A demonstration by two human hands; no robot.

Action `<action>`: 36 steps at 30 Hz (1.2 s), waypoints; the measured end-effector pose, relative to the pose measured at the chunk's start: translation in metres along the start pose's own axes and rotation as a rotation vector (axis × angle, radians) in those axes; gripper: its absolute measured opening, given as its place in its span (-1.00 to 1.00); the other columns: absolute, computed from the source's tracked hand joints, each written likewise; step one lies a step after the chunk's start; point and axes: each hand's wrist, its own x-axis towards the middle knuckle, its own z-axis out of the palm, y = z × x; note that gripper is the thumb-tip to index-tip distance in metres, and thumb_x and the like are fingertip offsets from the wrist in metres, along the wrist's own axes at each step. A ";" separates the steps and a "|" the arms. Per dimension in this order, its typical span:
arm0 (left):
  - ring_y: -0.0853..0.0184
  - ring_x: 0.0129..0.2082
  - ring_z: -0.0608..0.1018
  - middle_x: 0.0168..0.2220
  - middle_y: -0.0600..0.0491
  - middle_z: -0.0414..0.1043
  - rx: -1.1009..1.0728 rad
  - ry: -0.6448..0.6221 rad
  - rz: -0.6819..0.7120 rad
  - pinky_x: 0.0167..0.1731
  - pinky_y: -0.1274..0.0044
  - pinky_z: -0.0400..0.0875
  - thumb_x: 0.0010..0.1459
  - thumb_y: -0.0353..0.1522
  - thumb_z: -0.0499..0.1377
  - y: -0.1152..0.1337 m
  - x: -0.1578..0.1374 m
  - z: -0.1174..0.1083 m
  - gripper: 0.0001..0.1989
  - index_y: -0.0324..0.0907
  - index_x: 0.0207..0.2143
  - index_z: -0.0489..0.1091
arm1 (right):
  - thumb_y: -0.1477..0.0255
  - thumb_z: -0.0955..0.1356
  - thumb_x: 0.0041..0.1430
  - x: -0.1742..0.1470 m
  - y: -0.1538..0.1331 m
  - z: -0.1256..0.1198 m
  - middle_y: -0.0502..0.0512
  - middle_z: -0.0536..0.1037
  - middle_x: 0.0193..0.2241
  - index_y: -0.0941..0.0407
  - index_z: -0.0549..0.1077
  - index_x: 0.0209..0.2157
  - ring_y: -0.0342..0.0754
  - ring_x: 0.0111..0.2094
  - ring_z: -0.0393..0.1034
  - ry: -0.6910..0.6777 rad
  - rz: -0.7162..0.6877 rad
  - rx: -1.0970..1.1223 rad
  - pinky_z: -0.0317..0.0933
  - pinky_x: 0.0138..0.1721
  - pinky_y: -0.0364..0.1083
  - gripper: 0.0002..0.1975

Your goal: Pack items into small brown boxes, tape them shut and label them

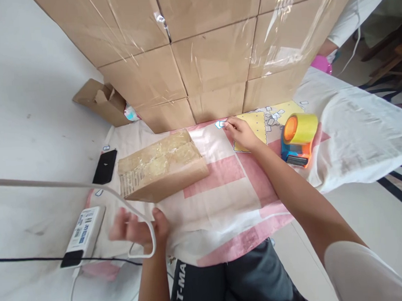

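Note:
My left hand (141, 229) is held over the near left part of the cloth, behind a white bent tube that crosses the view. Its fingers are apart and a little blurred, with nothing in them. A taped brown cardboard box (163, 164) lies just beyond it. At the back of the table my right hand (239, 131) is closed in a pinch. Small white, blue-edged shapes show at its fingertips, and I cannot make out whether it grips one of them or the cloth. To its right stands a tape dispenser (298, 137) with a yellow roll.
Stacked cartons (212, 54) wrapped in clear film rise behind the patterned tablecloth (216, 181). On the left are a black phone (105, 167), a white power strip (85, 232) with cables, and an open cardboard box (101, 102) by the wall. Another person's sleeve shows at top right.

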 end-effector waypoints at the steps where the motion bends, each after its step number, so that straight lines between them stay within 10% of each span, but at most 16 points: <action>1: 0.09 0.09 0.54 0.15 -0.06 0.44 -0.030 0.053 0.128 -0.03 0.17 0.49 0.24 -0.54 0.18 0.014 0.001 0.004 -0.31 0.16 0.33 0.16 | -0.16 0.26 0.33 -0.001 -0.003 0.001 0.04 0.39 -0.44 0.08 0.35 -0.45 -0.05 -0.36 0.27 -0.026 -0.022 0.015 0.14 -0.26 -0.05 -0.41; 5: 0.36 -0.43 0.53 -0.33 0.14 0.56 -0.270 -0.239 0.333 -0.41 0.47 0.38 0.26 -0.47 0.21 0.077 0.010 0.045 -0.70 0.00 0.01 0.44 | 0.00 0.37 0.30 -0.008 -0.015 0.001 -0.05 0.30 -0.51 0.09 0.35 -0.50 -0.15 -0.47 0.13 -0.157 -0.033 0.117 0.03 -0.40 -0.10 -0.52; 12: 0.40 -0.48 0.53 -0.43 0.11 0.56 -0.450 -0.298 -0.605 -0.39 0.56 0.40 0.35 -0.19 0.22 0.118 0.069 0.114 -0.43 -0.20 0.33 0.28 | 0.44 0.31 0.16 -0.019 -0.038 0.001 -0.09 0.28 -0.61 0.10 0.29 -0.60 -0.18 -0.52 0.14 -0.373 -0.122 0.357 0.01 -0.44 -0.12 -0.74; 17: 0.42 -0.54 0.46 -0.57 0.14 0.46 -0.321 -0.177 -0.537 -0.37 0.56 0.34 0.40 -0.26 0.11 0.113 0.083 0.115 -0.72 -0.14 -0.33 0.54 | 0.51 0.31 0.15 -0.019 -0.045 0.006 -0.11 0.20 -0.60 0.10 0.21 -0.62 -0.21 -0.54 0.05 -0.352 -0.293 0.304 -0.04 -0.46 -0.13 -0.71; 30: 0.44 -0.58 0.43 -0.61 0.18 0.39 -0.234 -0.010 -0.536 -0.43 0.59 0.31 0.39 -0.24 0.11 0.111 0.068 0.130 -0.74 -0.15 -0.33 0.46 | 0.49 0.30 0.18 -0.013 -0.036 -0.011 -0.07 0.17 -0.59 0.09 0.15 -0.60 -0.17 -0.51 0.06 -0.196 -0.286 0.169 -0.04 -0.41 -0.07 -0.69; 36: 0.40 -0.59 0.37 -0.62 0.17 0.34 -0.295 -0.405 -0.599 -0.48 0.54 0.25 0.36 -0.27 0.11 0.115 0.071 0.138 -0.75 -0.12 -0.35 0.50 | 0.35 0.28 0.27 -0.002 -0.020 -0.045 -0.07 0.11 -0.60 0.07 0.15 -0.58 -0.16 -0.51 0.06 0.170 -0.005 0.110 -0.02 -0.41 -0.10 -0.66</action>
